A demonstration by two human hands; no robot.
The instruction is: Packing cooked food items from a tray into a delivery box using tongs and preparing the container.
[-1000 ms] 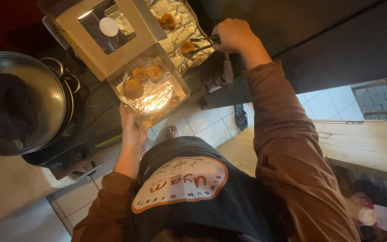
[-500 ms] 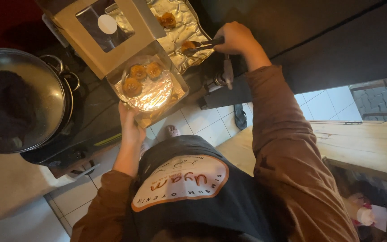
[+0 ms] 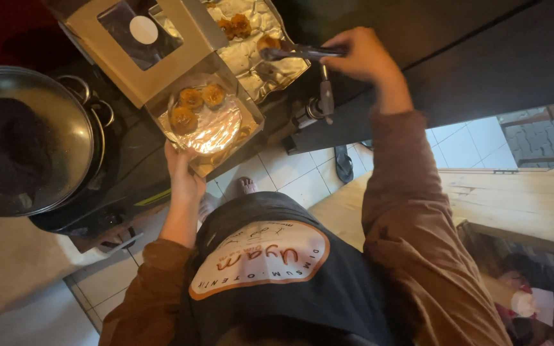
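We look straight down past our dark apron (image 3: 270,269) and brown sleeves to a dark counter (image 3: 482,57), with pale floor tiles (image 3: 290,173) and a wooden bench (image 3: 514,205) showing below its edge. On the left of the counter stands a big steel pot (image 3: 33,141) with something dark inside, its handles turned toward the middle. Next to it sits an open cardboard box (image 3: 238,138), its windowed lid (image 3: 137,45) folded back and away from us; the box is lined with foil and holds three golden-brown dumplings (image 3: 192,109) grouped in its far left part. Our left hand (image 3: 184,176) grips the near edge of this box from below, fingers closed around the corner. Just beyond the box lies a foil-lined tray (image 3: 251,61) carrying a couple more dumplings at its far end. Our right hand (image 3: 363,57) is closed around the handle of metal tongs (image 3: 302,52), which reach leftward over the tray; their tips pinch one dumpling (image 3: 269,43) (it looks lifted just clear of the foil, though we cannot tell for certain), well apart from the box. Below the right hand a small metal fitting (image 3: 318,106) juts from the counter edge, and a dark sandal (image 3: 343,163) lies on the tiles near our bare toes (image 3: 246,186)
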